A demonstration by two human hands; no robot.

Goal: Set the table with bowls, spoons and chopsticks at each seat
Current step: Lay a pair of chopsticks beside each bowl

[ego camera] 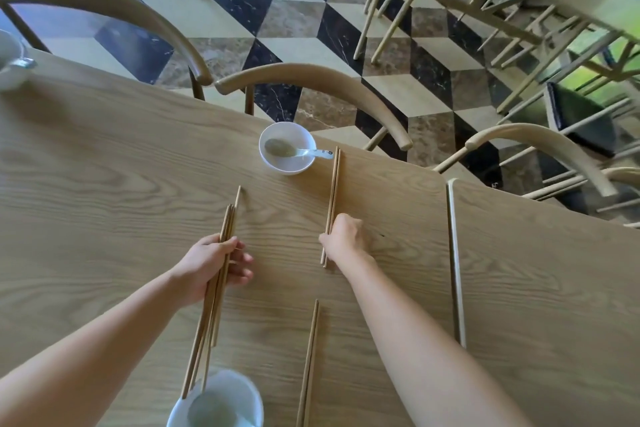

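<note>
On the wooden table [104, 166] a white bowl [287, 163] with a spoon [294, 150] in it stands at the far edge. Right of it lies a pair of chopsticks [333, 191]. My right hand [344, 237] rests on the near end of that pair, fingers curled on it. A bundle of several chopsticks [216, 295] is gripped in my left hand [214, 265]. Near me stands a second white bowl [242, 392] holding a spoon, with another pair of chopsticks [310, 364] lying to its right.
Curved wooden chairs [311, 80] are pushed in along the far edge. A third bowl [8, 59] shows at the far left. A second table [554, 288] butts up on the right across a narrow gap. More chairs stand on the chequered floor beyond.
</note>
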